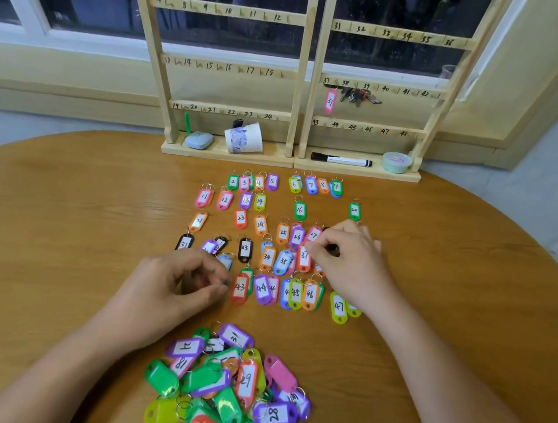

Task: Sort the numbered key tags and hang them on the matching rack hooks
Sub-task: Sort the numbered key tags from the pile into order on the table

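In front of the rack [300,75], left of its middle post, the left hand [173,283] rests on the table [64,206] with the wrist low. Its fingers are curled, thumb and forefinger drawn close at the end of the forties row. Something pinkish shows inside the curl, but whether it pinches a tag I cannot tell. Straight out from the rack's base the sorted tags [260,225] lie face up in rows by number, rings toward the rack, likely so each can be read and taken in order for its hook. Farthest from the rack, nearest the person, the heap of unsorted tags [228,388] lies jumbled, many face down, so sorting looks roughly half done. On the rack's right half a pink tag [330,101] marked 37 hangs on its hook, beside a bunch of keys [357,95]. Before that right half the right hand [348,256] reaches over the twenties row, knuckles up. Its thumb and fingertips are closed on a dark tag [332,248], seemingly setting it into place.
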### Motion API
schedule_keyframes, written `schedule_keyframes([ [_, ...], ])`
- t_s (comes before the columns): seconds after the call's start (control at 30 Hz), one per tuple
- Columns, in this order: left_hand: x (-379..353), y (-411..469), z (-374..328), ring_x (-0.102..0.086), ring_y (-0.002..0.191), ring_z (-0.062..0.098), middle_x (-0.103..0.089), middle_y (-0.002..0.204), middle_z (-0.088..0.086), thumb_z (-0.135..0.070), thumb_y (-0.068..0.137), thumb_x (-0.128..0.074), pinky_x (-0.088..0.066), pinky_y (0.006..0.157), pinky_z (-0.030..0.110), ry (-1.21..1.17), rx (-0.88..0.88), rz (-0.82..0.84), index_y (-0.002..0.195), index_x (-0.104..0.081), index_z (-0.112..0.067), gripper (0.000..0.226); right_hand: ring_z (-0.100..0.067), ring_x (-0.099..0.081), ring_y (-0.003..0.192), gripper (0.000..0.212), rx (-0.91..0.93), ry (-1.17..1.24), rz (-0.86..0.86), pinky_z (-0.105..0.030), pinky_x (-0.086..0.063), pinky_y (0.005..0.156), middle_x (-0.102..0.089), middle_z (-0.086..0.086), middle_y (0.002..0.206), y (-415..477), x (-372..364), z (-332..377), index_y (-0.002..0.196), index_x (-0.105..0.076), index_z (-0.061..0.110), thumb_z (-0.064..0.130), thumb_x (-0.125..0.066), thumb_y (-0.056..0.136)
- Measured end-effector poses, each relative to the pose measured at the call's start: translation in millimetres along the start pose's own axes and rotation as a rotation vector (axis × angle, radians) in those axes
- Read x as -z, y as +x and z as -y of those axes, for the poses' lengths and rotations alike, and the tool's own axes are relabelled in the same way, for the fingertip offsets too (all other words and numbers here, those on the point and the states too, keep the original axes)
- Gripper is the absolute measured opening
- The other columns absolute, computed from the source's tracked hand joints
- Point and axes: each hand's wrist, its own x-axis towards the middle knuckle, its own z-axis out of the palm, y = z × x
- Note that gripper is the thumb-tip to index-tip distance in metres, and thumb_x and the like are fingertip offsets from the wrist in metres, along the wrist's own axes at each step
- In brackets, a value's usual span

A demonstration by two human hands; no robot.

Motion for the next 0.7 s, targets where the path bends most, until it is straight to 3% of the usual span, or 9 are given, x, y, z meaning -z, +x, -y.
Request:
schedule_keyframes([
  [0.2, 1.1, -1.4, -2.4, -0.070, 0.085, 0.012, -0.076, 0.096, -0.014, -0.019, 0.088, -0.088, -0.045, 0.072, 0.010, 0.020, -0.060, 0.068, 0.097, -0.079, -0.036, 0.021, -0.011, -0.042, 0.108, 0.028, 0.026, -0.079, -0.068, -0.037, -0.028, 0.092, -0.053, 0.015, 0.100, -5.2, -4.9, 1.2, 0.075, -0.066, 0.033, 0.052, -0.071, 0.095],
  [0.4, 0.4, -4.9, 0.0, -0.070, 0.105, 0.010, -0.075, 0.108, -0.019, -0.034, 0.090, -0.085, -0.052, 0.088, 0.027, 0.067, -0.095, 0.143, 0.105, -0.079, -0.041, 0.017, -0.009, -0.044, 0.105, 0.022, 0.030, -0.052, -0.137, -0.035, -0.026, 0.088, -0.052, 0.018, 0.100, -18.6, 9.7, -2.4, 0.080, -0.066, 0.035, 0.049, -0.070, 0.097],
  [0.7, -0.8, -14.7, 2.9, -0.063, 0.121, 0.007, -0.069, 0.118, -0.024, -0.054, 0.088, -0.084, -0.050, 0.101, 0.031, 0.147, -0.139, 0.222, 0.112, -0.077, -0.045, 0.027, -0.003, -0.050, 0.111, 0.012, 0.141, 0.062, -0.038, -0.038, -0.034, 0.099, -0.057, 0.020, 0.102, -91.5, 21.5, 5.5, 0.087, -0.067, 0.037, 0.044, -0.072, 0.095],
])
